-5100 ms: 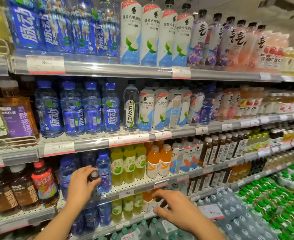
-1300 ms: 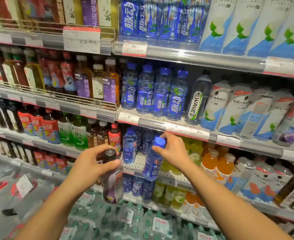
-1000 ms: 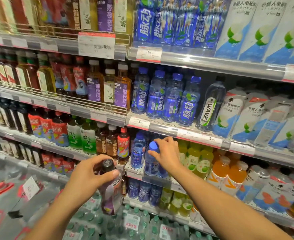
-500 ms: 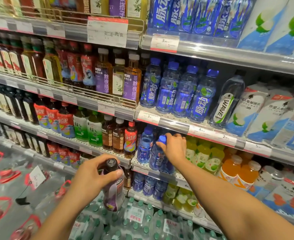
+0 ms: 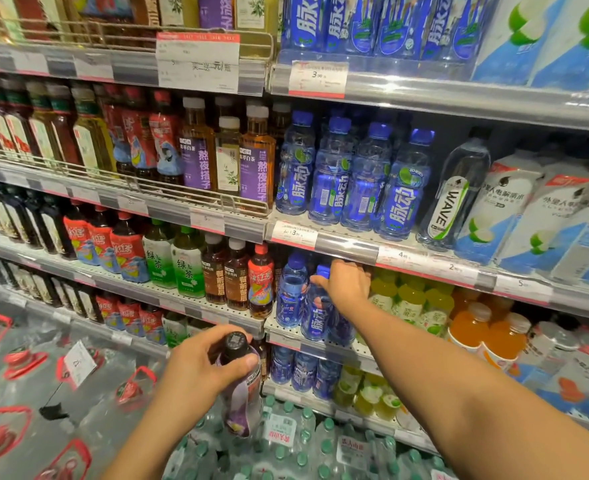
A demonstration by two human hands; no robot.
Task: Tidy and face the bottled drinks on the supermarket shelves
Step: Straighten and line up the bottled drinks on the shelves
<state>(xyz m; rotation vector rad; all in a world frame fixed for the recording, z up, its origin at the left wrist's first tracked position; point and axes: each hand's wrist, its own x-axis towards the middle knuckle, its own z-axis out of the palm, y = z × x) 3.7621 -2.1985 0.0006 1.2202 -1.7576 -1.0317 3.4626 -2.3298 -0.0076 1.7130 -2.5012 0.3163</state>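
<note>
A blue bottle (image 5: 315, 306), upright on the shelf (image 5: 320, 344), is gripped at its neck by the right hand (image 5: 346, 285); a purple bottle (image 5: 241, 393) is held upright by the left hand (image 5: 203, 368), lower and nearer.

Right hand (image 5: 346, 284) pushed blue bottle (image 5: 317, 306) onto shelf (image 5: 320, 344).

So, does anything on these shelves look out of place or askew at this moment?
Yes. A lone clear WAVE bottle leans left between the blue bottles and white-labelled ones, unlike its neighbours. The left hand holds a purple-labelled bottle off the shelf. The right hand grips a blue-capped bottle.
</note>
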